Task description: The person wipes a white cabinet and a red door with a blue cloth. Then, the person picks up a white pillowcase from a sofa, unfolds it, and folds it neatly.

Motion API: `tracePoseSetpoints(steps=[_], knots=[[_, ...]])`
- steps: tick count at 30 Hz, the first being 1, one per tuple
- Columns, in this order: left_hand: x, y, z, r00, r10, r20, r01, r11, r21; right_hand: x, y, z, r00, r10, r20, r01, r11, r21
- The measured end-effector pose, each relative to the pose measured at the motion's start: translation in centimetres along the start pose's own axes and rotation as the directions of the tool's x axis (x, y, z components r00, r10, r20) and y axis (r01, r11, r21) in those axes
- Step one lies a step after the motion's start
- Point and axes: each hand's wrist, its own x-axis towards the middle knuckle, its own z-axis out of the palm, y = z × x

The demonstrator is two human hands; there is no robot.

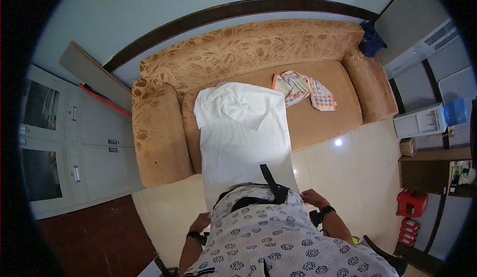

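Observation:
A long white cloth (246, 150) stretches from the sofa seat down to my waist, its far end folded over and wrinkled on the seat. My right hand (315, 198) is at the cloth's near right edge, fingers bent; whether they grip it is unclear. At the near left side, my left hand (201, 222) is beside my patterned shirt, its fingers partly hidden. Both wrists wear black bands. To the right of the white cloth, a patterned cloth with orange and blue shapes (307, 89) lies crumpled on the seat. A black strap (269, 176) at my waist overlies the white cloth.
A brown sofa (160, 146) stands ahead against the wall. Grey cabinets (100, 128) are at the left, near a dark red-brown surface (97, 236). At the right are a water dispenser (421, 121), a dark brown cabinet (425, 174) and red plastic stools (411, 203). Tiled floor (335, 172) shows before the sofa.

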Motion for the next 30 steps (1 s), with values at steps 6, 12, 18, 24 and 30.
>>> tracePoseSetpoints(steps=[6,12,18,24,30], knots=[[3.4,4.2,-5.5,0.97,-0.214,-0.12,0.148,0.902,-0.406,2.5,0.5,-5.3,0.976,0.006,-0.219,0.013,0.996,0.084],[4.7,9.7,-8.3,0.924,-0.055,-0.378,0.055,0.998,-0.009,3.4,-2.3,-6.7,0.898,-0.145,-0.415,0.21,0.971,0.115],[10.3,15.6,-19.2,0.709,0.229,-0.667,-0.292,0.956,0.018,8.6,-14.9,-13.2,0.563,-0.636,-0.528,0.681,0.719,-0.139],[-1.6,35.9,-27.9,0.09,0.391,-0.916,-0.413,0.851,0.323,-5.7,-38.0,-15.1,0.005,-0.755,-0.656,0.87,0.327,-0.369],[3.9,29.4,-21.5,0.213,0.386,-0.897,-0.351,0.888,0.299,-1.1,-29.7,-15.7,0.037,-0.79,-0.612,0.697,0.459,-0.551]])
